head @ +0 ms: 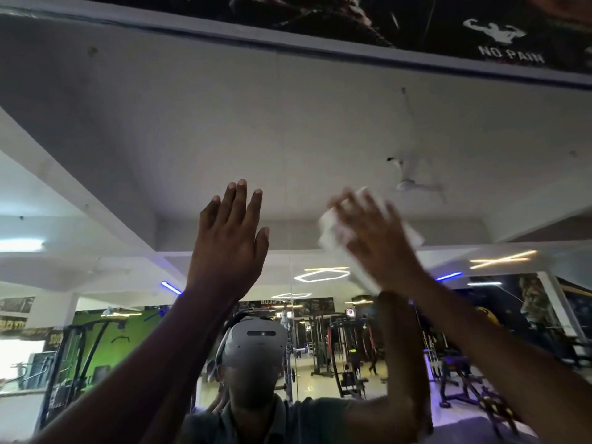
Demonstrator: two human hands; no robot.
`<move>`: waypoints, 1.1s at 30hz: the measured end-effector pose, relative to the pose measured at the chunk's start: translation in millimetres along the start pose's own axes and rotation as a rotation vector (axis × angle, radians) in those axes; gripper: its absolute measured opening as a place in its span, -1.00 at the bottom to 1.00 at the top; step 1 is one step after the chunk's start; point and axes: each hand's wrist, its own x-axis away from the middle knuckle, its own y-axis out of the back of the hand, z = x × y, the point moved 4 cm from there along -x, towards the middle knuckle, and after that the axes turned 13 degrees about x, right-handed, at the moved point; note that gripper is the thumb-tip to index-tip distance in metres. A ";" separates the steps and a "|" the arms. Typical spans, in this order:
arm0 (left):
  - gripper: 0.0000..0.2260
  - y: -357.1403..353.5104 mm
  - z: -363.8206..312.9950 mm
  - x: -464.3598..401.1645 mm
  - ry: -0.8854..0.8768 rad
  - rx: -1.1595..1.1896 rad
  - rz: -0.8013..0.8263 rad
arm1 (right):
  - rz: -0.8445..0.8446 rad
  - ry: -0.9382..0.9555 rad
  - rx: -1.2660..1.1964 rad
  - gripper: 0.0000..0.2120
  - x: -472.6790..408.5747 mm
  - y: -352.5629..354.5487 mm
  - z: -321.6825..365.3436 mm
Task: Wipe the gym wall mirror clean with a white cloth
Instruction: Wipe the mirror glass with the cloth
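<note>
The wall mirror (pixel 192 123) fills most of the head view and reflects the gym ceiling. My left hand (pixel 229 238) is raised with its palm flat against the glass, fingers straight, and it holds nothing. To its right, my right hand (pixel 378 241) presses a white cloth (pixel 330 229) against the mirror at about the same height. That hand and the cloth are motion-blurred. The cloth shows on both sides of the hand, and its middle is hidden behind the palm.
The mirror's top frame (pixel 320 49) runs overhead, with a dark "NO PAIN" poster (pixel 509 54) above it. A thin vertical seam (pixel 290 251) splits the glass between my hands. Lower down, the mirror reflects gym machines (pixel 339 347) and my headset (pixel 256 344).
</note>
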 end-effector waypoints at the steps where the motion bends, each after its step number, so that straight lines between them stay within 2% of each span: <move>1: -0.43 0.1 -0.6 0.1 0.004 -0.001 0.001 | 0.030 -0.158 0.046 -0.43 -5.8 -9.1 -37.6; 3: -0.42 0.1 -1.8 0.3 0.010 0.002 0.001 | 0.124 -0.487 0.029 -0.35 -0.5 -16.2 -84.0; 5: -0.42 0.3 -3.1 -0.5 0.016 0.002 -0.004 | 0.126 -0.667 -0.001 -0.28 9.7 -6.6 -65.6; 6: -0.43 0.1 -3.6 -0.8 0.016 -0.002 -0.004 | 0.105 -0.644 0.016 -0.28 16.4 2.0 -35.7; 7: -0.43 0.0 -4.0 -0.7 0.015 -0.009 -0.006 | 0.079 -0.531 0.026 -0.31 25.7 12.7 4.1; 9: -0.43 -0.1 -3.7 -0.4 0.011 -0.020 -0.012 | 0.100 -0.185 -0.044 -0.37 52.2 29.7 84.1; 10: -0.43 -0.2 -3.3 -0.3 0.009 -0.025 -0.009 | 0.123 -0.051 -0.085 -0.37 63.6 37.0 106.3; 12: -0.43 0.3 -2.9 -1.0 0.003 -0.030 0.004 | 0.100 0.076 -0.108 -0.39 62.8 36.3 92.6; 14: -0.43 0.9 -2.5 -0.9 0.002 -0.027 0.012 | 0.045 -0.022 -0.025 -0.41 50.4 12.9 33.9; 17: -0.43 2.2 -4.5 -0.7 0.004 -0.044 0.014 | 0.126 -0.523 0.044 -0.34 42.9 -3.2 -59.7; 18: -0.43 2.1 -5.3 -0.7 0.005 -0.048 0.014 | 0.145 -0.657 0.015 -0.32 46.4 -0.4 -59.5; 19: -0.43 2.2 -5.8 -1.1 0.007 -0.048 0.016 | 0.143 -0.702 0.024 -0.32 51.3 5.3 -41.0; 20: -0.43 2.5 -7.2 -0.8 0.014 -0.043 0.022 | 0.136 -0.627 0.047 -0.33 60.5 13.6 -9.3; 23: -0.42 2.8 -7.8 1.3 0.027 -0.025 0.039 | 0.178 -0.077 -0.051 -0.36 110.5 40.4 88.7; 25: -0.41 3.0 -7.7 2.0 0.019 -0.018 0.050 | 0.163 0.078 -0.115 -0.37 112.9 39.0 77.4; 27: -0.41 3.7 -7.9 2.0 0.015 -0.013 0.043 | 0.146 -0.009 -0.074 -0.39 82.6 21.5 32.4; 30: -0.40 3.2 -9.2 1.7 0.031 -0.015 0.055 | 0.125 -0.300 0.012 -0.36 14.8 -0.7 -32.2; 33: -0.39 7.9 -8.8 0.5 0.027 -0.029 0.078 | 0.134 -0.469 -0.050 -0.27 -39.9 -0.5 -25.6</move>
